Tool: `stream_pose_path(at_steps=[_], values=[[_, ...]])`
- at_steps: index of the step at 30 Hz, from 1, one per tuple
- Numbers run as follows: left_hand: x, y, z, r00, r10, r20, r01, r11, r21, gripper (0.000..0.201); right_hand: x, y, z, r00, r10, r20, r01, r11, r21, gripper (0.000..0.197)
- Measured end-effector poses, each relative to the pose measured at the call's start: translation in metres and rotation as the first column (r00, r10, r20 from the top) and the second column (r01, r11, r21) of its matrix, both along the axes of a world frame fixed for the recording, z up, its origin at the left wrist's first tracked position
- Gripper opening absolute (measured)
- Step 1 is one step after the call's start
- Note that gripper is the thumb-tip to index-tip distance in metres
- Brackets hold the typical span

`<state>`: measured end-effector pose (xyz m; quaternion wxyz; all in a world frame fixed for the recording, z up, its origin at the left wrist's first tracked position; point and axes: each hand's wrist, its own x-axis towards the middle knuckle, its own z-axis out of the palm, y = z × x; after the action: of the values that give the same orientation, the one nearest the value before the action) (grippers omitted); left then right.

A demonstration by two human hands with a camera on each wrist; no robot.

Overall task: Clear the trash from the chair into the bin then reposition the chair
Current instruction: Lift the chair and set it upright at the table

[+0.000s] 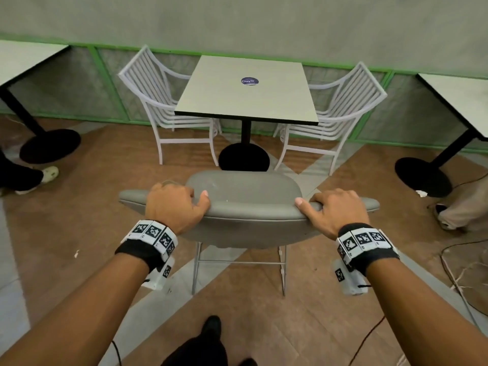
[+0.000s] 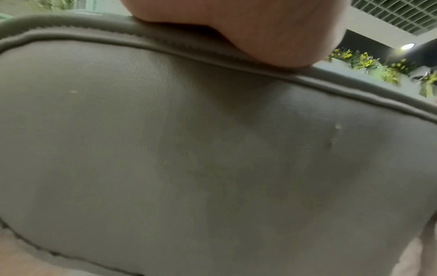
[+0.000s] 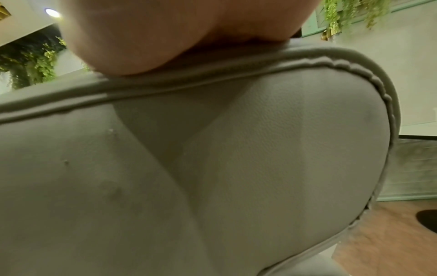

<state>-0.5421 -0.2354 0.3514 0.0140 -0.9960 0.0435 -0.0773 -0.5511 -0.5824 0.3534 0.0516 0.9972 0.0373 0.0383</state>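
We hold the chair [image 1: 245,207] at lower centre by its backrest rim, left hand [image 1: 171,207] and right hand [image 1: 335,210] each curled over it, presumably to steer it toward the desk [image 1: 211,101] above.

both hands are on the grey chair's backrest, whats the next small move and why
Probably push the grey chair straight forward toward the square table. The left hand and right hand each grip the top edge of its backrest, no trash shows on the visible part of its seat, and the chair stands back from the table's black base, between the two white chairs.
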Motion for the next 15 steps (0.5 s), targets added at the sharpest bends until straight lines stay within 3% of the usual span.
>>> stream_pose_path(at_steps=[11, 15], values=[[0.023, -0.005, -0.002, 0.997, 0.037, 0.073, -0.034, 0.999, -0.034, 0.046, 0.016, 0.003, -0.002, 0.995, -0.057, 0.08, 0.059, 0.998, -0.025, 0.061], [0.041, -0.005, -0.002, 0.996, 0.064, 0.066, -0.06, 0.997, -0.057, 0.045, 0.037, 0.003, -0.005, 0.994, -0.066, 0.092, 0.069, 0.997, -0.028, 0.064]])
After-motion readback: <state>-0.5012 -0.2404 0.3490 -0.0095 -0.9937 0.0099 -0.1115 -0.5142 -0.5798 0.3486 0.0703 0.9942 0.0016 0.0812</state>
